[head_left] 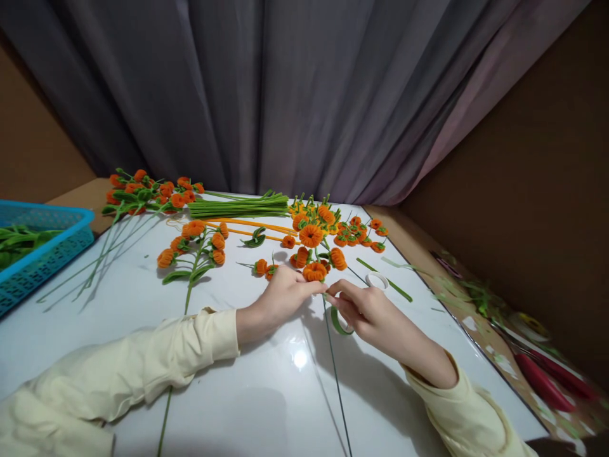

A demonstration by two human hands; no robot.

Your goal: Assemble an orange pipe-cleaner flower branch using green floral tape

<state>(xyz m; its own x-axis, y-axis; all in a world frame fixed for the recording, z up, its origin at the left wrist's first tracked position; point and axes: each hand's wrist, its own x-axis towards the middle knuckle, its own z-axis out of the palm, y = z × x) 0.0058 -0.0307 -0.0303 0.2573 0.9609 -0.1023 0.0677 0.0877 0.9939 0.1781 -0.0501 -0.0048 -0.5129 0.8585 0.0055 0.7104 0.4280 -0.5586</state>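
My left hand [280, 297] pinches the green stem [335, 374] of an artificial flower spray just below its orange fuzzy blooms [311, 235]. The thin stem runs down toward me over the white tabletop. At the same spot the fingers of my right hand [364, 310] are closed, thumb and forefinger meeting by the stem. A roll of green floral tape [340, 322] shows directly under the right hand, partly covered by it; the strip at the fingertips is too small to make out fully. Beside my left hand lie small orange blooms [261, 267].
A finished-looking orange flower stem [193, 266] lies at left, near a blue basket [71, 238] of green leaves. Green pipe cleaners [240, 206] and more orange flowers [143, 187] lie at the back. A white ring [377, 280] sits right; red-handled pliers [542, 381] lie beyond the board's edge.
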